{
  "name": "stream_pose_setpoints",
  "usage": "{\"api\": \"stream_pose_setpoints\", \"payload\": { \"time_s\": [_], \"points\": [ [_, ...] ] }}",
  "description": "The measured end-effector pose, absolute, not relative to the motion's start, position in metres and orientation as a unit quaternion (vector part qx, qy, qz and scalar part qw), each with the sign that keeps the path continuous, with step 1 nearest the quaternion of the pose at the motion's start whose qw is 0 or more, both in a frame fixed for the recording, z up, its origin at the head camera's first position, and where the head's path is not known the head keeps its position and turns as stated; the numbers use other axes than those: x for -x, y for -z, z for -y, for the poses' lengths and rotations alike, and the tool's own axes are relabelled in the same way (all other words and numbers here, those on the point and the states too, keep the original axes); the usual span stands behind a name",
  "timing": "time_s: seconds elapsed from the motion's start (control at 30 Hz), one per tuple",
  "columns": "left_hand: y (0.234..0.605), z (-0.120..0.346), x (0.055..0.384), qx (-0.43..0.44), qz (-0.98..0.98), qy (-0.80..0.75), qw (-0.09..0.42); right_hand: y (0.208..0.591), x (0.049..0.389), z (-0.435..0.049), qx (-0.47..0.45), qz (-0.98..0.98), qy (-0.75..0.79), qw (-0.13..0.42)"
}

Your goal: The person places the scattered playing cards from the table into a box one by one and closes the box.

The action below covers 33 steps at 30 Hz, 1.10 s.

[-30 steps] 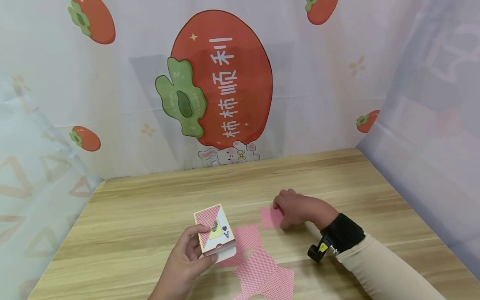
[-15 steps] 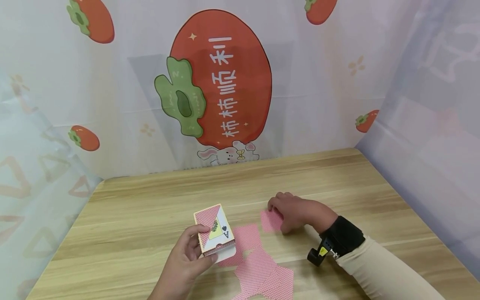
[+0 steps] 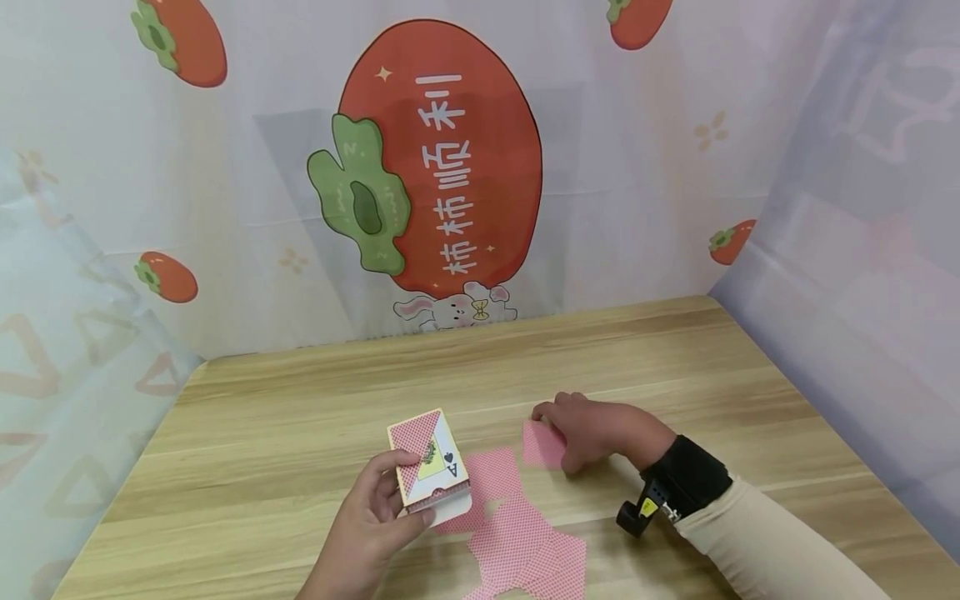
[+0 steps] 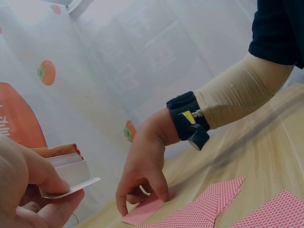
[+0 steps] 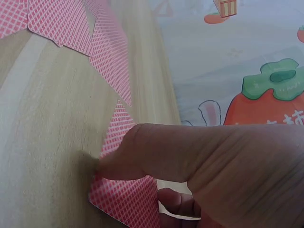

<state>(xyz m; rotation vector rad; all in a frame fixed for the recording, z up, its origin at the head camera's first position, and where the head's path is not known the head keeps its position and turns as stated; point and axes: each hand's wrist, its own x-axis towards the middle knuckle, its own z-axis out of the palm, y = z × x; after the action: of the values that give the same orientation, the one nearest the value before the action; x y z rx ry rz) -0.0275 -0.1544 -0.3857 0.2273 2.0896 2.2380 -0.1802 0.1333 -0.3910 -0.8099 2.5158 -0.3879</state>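
Observation:
My left hand [image 3: 375,512] grips a playing-card box [image 3: 427,467], thumb on one side and fingers on the other. An ace of spades is printed on its face, and its white flap hangs open toward me. In the left wrist view, the box's open end [image 4: 71,172] shows pale contents inside. To the right, my right hand [image 3: 600,432] reaches down to a red-backed playing card [image 3: 542,443] lying face down. Its thumb [image 5: 121,164] and fingers pinch that card from opposite edges, as the right wrist view shows. The card's face is hidden.
Several overlapping face-down playing cards [image 3: 517,533] lie on the wooden table [image 3: 300,408] between the hands, closer to me. The box partly covers one of them. A printed cloth [image 3: 615,167] hangs behind the table and along its sides.
My right hand has come slightly toward me and left, its fingers farther over the card. The card has slid a little nearer to me. My left hand and the box stay put.

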Motion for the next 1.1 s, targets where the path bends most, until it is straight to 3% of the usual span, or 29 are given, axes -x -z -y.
{"api": "stream_pose_setpoints", "payload": {
  "time_s": [0.3,0.63,0.93,1.1],
  "points": [
    [0.386,0.155,0.028,-0.079,-0.682,-0.726,0.037,0.392,0.165,-0.132,0.286,-0.909,0.191,0.236],
    [0.387,0.154,0.028,-0.057,-0.679,-0.731,0.029,0.386,0.137,-0.124,0.337,-0.83,0.388,0.216],
    [0.388,0.155,0.03,-0.058,-0.689,-0.722,0.018,0.372,0.102,-0.115,0.257,-0.69,0.602,0.309],
    [0.386,0.156,0.029,-0.054,-0.69,-0.722,0.02,0.366,0.082,-0.111,0.249,-0.677,0.62,0.31]
  ]
}}
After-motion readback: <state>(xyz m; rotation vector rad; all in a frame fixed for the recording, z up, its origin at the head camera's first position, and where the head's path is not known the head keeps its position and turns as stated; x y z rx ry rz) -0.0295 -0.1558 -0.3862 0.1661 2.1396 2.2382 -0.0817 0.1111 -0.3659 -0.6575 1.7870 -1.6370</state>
